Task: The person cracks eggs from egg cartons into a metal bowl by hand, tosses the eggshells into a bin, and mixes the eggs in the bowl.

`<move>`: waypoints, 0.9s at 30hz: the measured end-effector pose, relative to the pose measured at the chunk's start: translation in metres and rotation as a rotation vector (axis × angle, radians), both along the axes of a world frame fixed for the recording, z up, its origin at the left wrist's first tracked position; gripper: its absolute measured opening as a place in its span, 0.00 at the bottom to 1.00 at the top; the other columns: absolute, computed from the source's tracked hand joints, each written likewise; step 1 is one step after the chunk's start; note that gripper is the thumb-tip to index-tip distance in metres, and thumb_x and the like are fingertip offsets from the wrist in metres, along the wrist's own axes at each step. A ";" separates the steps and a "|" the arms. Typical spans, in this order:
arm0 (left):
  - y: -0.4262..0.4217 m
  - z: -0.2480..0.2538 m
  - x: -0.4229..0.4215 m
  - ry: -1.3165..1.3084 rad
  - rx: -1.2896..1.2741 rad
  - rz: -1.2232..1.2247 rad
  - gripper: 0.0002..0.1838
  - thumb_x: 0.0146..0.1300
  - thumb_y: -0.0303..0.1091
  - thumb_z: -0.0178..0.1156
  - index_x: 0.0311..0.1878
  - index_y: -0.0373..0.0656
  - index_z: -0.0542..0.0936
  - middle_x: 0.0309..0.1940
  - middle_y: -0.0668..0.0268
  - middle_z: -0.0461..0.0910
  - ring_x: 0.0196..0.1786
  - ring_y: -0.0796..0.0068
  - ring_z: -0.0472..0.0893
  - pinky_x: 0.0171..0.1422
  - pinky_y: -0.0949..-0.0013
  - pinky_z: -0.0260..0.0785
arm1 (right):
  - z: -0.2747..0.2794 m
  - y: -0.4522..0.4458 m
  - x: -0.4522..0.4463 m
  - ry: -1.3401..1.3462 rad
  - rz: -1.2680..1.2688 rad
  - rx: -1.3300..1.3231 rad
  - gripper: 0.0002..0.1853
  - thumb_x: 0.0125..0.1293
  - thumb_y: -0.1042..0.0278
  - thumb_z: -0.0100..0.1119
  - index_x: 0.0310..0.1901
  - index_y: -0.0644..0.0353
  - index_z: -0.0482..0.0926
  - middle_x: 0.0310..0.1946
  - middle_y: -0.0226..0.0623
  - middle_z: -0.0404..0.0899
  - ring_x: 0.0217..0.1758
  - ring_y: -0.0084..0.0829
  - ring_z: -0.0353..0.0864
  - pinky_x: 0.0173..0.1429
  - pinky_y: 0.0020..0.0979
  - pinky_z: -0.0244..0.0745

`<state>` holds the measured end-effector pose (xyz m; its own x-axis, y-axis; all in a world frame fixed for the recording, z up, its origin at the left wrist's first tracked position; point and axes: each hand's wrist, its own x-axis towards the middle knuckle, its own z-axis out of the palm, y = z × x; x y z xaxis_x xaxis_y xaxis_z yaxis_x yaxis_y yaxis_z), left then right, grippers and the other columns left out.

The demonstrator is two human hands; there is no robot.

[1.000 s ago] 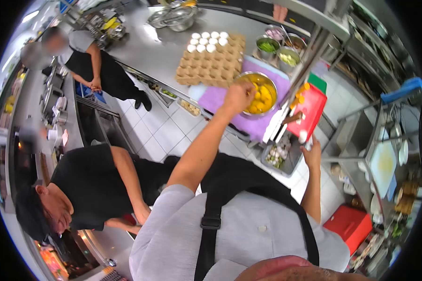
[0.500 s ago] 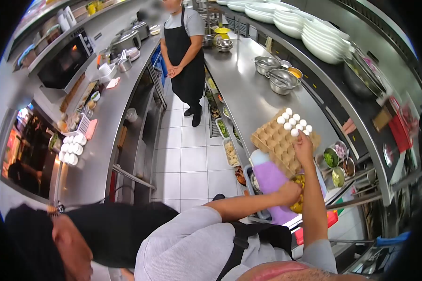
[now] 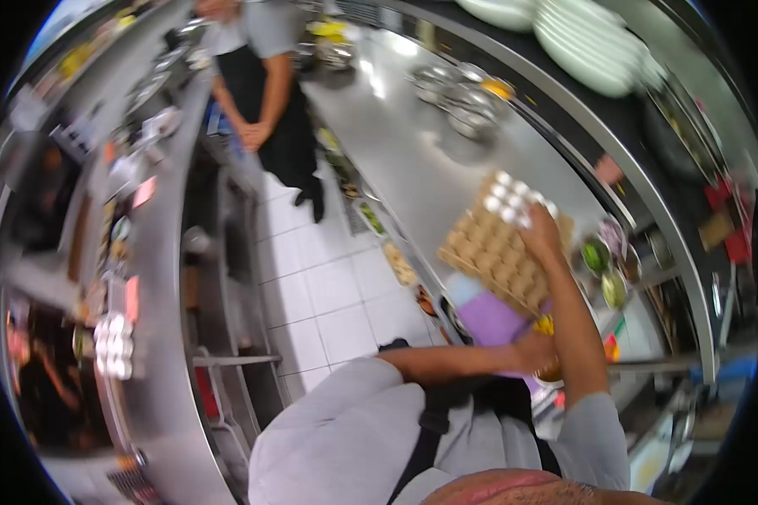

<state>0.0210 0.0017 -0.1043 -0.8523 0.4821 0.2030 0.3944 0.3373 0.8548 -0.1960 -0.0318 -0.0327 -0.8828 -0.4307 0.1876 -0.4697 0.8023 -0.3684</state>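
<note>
Steel counter [image 3: 421,168]: bordered on its left edge by a tiled aisle [image 3: 312,320].
Egg tray [image 3: 484,252]: laid toward the counter's near end; white eggs [image 3: 505,200] grouped along the tray's far edge.
Right hand [image 3: 542,233]: placed at the eggs; grip hidden by the fingers.
Left hand [image 3: 534,350]: held at a bowl [image 3: 551,376] with yellow contents; fingers blurred.
Purple mat [image 3: 487,318]: spread at the counter's near end, beside the tray.
Steel bowls [image 3: 472,118]: set near the shelf-side edge.
Co-worker [image 3: 265,93]: seen by the aisle-side edge, hands clasped.
</note>
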 end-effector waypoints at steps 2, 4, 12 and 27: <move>-0.002 -0.007 -0.002 0.078 0.016 -0.063 0.19 0.65 0.42 0.57 0.50 0.41 0.85 0.41 0.49 0.88 0.45 0.45 0.86 0.48 0.47 0.78 | -0.017 0.008 -0.017 0.072 -0.008 -0.309 0.16 0.61 0.76 0.58 0.52 0.63 0.81 0.50 0.52 0.85 0.57 0.57 0.82 0.61 0.50 0.77; -0.012 0.026 0.005 -0.040 -0.007 -0.067 0.19 0.65 0.45 0.61 0.52 0.44 0.85 0.44 0.55 0.88 0.46 0.46 0.86 0.48 0.46 0.78 | -0.022 0.020 -0.021 0.032 0.052 -0.016 0.14 0.62 0.75 0.56 0.49 0.60 0.83 0.48 0.55 0.85 0.54 0.56 0.84 0.57 0.52 0.79; -0.012 0.015 -0.010 -0.001 0.361 -0.139 0.33 0.74 0.45 0.63 0.77 0.46 0.67 0.75 0.58 0.67 0.77 0.60 0.67 0.80 0.56 0.59 | -0.017 -0.002 -0.007 0.072 -0.159 -0.079 0.24 0.63 0.77 0.61 0.62 0.56 0.76 0.59 0.51 0.78 0.64 0.54 0.78 0.64 0.51 0.76; -0.012 0.021 -0.006 0.253 -0.043 0.076 0.13 0.65 0.24 0.64 0.52 0.35 0.85 0.43 0.48 0.86 0.36 0.57 0.89 0.39 0.58 0.83 | 0.035 0.154 0.169 0.119 -0.092 -0.990 0.21 0.63 0.75 0.69 0.60 0.57 0.83 0.55 0.39 0.79 0.57 0.33 0.83 0.59 0.31 0.81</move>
